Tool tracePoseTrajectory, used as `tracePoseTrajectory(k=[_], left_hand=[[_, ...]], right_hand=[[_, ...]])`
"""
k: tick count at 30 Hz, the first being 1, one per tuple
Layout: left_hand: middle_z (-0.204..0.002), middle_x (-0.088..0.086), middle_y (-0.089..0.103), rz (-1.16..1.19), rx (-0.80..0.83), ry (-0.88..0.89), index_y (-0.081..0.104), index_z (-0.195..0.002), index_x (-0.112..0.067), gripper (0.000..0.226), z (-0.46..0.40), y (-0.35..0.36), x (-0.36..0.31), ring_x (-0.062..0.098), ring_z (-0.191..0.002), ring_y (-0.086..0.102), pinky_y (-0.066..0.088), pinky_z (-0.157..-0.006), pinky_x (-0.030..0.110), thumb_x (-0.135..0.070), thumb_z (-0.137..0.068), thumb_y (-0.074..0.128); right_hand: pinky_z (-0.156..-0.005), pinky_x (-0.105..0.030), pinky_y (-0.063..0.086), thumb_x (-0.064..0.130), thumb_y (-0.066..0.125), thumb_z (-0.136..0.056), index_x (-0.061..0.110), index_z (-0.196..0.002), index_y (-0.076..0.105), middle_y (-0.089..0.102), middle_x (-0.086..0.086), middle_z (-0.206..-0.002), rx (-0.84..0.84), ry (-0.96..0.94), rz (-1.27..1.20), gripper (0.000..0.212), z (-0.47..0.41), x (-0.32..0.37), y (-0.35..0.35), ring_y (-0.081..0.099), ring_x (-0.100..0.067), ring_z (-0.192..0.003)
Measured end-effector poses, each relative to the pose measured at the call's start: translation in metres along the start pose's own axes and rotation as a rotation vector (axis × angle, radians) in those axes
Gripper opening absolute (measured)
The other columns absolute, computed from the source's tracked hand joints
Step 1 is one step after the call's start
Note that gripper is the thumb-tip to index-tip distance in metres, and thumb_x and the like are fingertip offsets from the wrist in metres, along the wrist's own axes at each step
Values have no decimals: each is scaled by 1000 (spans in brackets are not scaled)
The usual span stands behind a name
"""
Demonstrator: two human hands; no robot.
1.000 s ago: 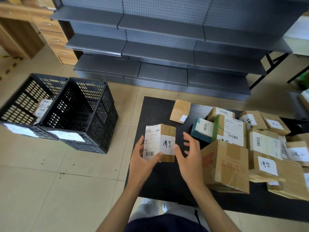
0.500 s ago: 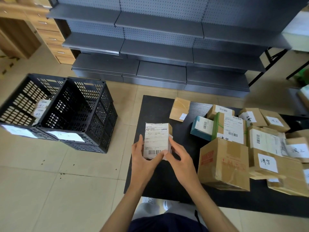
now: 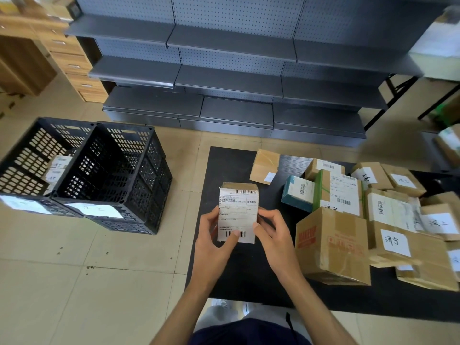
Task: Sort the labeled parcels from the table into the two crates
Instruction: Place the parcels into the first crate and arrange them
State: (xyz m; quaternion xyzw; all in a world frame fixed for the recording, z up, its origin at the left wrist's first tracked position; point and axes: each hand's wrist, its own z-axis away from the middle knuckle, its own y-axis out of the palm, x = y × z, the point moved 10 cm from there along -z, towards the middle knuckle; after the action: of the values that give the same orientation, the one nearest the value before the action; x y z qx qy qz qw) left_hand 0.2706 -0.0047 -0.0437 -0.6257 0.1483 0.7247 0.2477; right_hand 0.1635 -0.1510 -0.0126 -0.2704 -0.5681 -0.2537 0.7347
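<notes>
Both hands hold one small parcel (image 3: pixel 238 212) up over the near left part of the black table (image 3: pixel 234 277): the left hand (image 3: pixel 214 241) grips its left edge with the thumb across the barcode at the bottom of the shipping label, and the right hand (image 3: pixel 271 235) pinches its right edge, fingers curled round the side. The white shipping label faces the camera.

A grey shelving unit (image 3: pixel 224 70) fills the back of the room, with a wooden drawer cabinet (image 3: pixel 72 58) at its left end.

On the table's right half lies a heap of parcels, at least ten, too overlapped for an exact count. The biggest, a brown carton with red print (image 3: pixel 333 247), stands just beside the right hand. Behind it are a green-edged box (image 3: pixel 338 190), a teal box (image 3: pixel 297 192), and a flat brown parcel (image 3: pixel 265 163) set apart toward the back.

Two black crates stand touching on the floor to the left, each with a white label on its near wall. The left crate (image 3: pixel 27 168) holds a few labelled parcels (image 3: pixel 56 168); the right crate (image 3: pixel 117 175) shows nothing inside.
</notes>
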Motion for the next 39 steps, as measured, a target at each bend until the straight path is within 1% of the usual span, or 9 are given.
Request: tracePoseTrajectory(k=[7, 11, 15, 19, 24, 26, 30, 34, 39], left_hand=[[-143, -16, 56, -8, 9, 17, 44, -140, -30, 64, 2, 2, -4, 8, -136, 53, 55, -107, 39, -16, -90, 80], [-141, -21, 56, -35, -2, 26, 44, -140, -36, 65, 3, 0, -6, 7, -135, 54, 55, -106, 35, -17, -90, 80], [-137, -30, 56, -45, -14, 33, 46, -139, -40, 61, 5, -4, -9, 2, -134, 52, 55, -102, 25, -18, -92, 78], [-143, -18, 59, 8, 7, 43, 48, -145, -33, 60, 3, -1, -10, 7, -134, 55, 56, -100, 26, -16, -94, 75], [-144, -11, 60, 63, 51, -19, 50, -146, -32, 54, -1, 14, -7, 8, -132, 58, 56, -103, 33, -23, -97, 70], [-144, -11, 60, 84, 54, -24, 49, -147, -30, 57, 0, 19, -9, 7, -131, 58, 55, -102, 27, -29, -94, 68], [-141, -10, 62, 146, 41, -47, 48, -147, -22, 52, 1, 29, -10, 5, -128, 60, 54, -94, 18, -11, -99, 65], [-135, -10, 68, 139, 85, -41, 58, -139, -22, 41, 1, 48, -16, 10, -127, 63, 55, -99, 25, -11, -100, 65], [-132, -12, 70, 172, 136, -128, 55, -144, -32, 46, 6, 79, -15, 11, -125, 65, 56, -101, 35, -19, -101, 65]], right_hand=[[-87, -22, 57, 5, 64, -97, 16, -110, 57, 64, 5, -136, -14, -8, -19, 19, 0, -1, -2, 62, -7, -125], [-86, -18, 55, 4, 64, -97, 15, -110, 57, 66, 7, -131, -21, -4, -5, 18, 3, -1, -4, 63, -5, -122], [-88, -13, 52, 9, 65, -97, 23, -120, 59, 68, 13, -126, -22, -12, 42, 27, 6, 0, -5, 61, 0, -121], [-88, -10, 49, 9, 65, -97, 24, -132, 59, 67, 15, -127, -23, -28, 61, 38, 8, 3, -9, 60, 3, -120], [-92, -19, 53, 13, 65, -98, 35, -139, 55, 64, 20, -132, -25, -16, 97, 48, 4, 2, -25, 58, 4, -122], [-92, -19, 53, 15, 64, -98, 37, -141, 54, 62, 17, -135, -28, -14, 101, 49, 3, -1, -31, 57, 2, -123], [-88, -13, 52, 15, 63, -99, 36, -144, 53, 59, 10, -139, -33, -12, 90, 51, 4, -5, -42, 58, -1, -125], [-87, -15, 54, 13, 63, -99, 37, -145, 52, 59, 9, -140, -54, -17, 84, 53, -1, -5, -62, 58, 0, -124], [-93, -23, 57, 13, 64, -98, 39, -144, 52, 60, 12, -139, -79, -1, 36, 54, -3, -8, -91, 58, 2, -124]])
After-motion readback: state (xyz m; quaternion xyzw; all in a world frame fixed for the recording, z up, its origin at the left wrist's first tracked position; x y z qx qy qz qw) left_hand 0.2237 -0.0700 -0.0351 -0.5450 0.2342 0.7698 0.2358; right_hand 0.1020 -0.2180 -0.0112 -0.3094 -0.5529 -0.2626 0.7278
